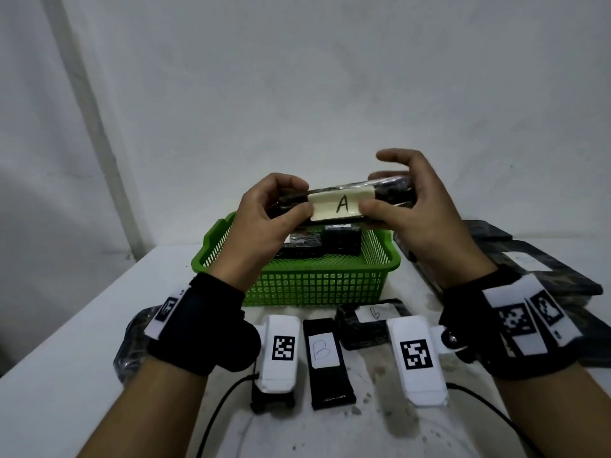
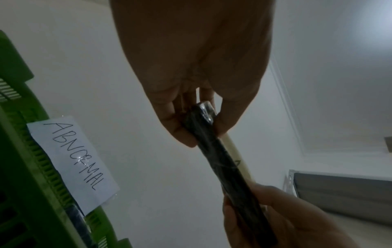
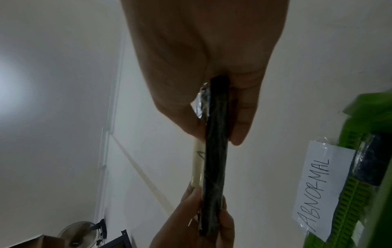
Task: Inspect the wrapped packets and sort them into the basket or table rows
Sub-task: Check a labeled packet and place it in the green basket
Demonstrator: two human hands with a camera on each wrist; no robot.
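On the near part of the bench [image 1: 82, 342] lie two packets in a row: the B packet [image 1: 325, 358] in the middle and another packet [image 1: 370, 322] just to its right, with a mark that may be a small b. At the near left edge a crinkly dark packet [image 1: 130, 345] peeks out from under the wrist. Past them sits the green basket [image 1: 310, 285], with a few dark packets inside and a paper sign [image 2: 72, 161] on its far wall that says ABNORMAL. More dark packets are piled to the right [image 1: 535, 269]. Above the basket, both hands hold up the A packet [image 1: 344, 203]. The left hand [image 1: 264, 219] pinches its left end between thumb and fingers. The right hand [image 1: 416, 209] pinches the right end with its thumb in front, and some of its fingers stick up loose. This looks like the checking step. To do it well, hold the packet by its ends only, so the thumbs do not hide the label or the wrap. Turn it slowly to see every side. Look for rips, loose wrap or dents; shiny wrap sticks out at the right end [image 3: 201, 104], so check there. If it is bad, it likely goes in the basket. If it is fine, it probably goes on the bench in a row for A, not beside B.
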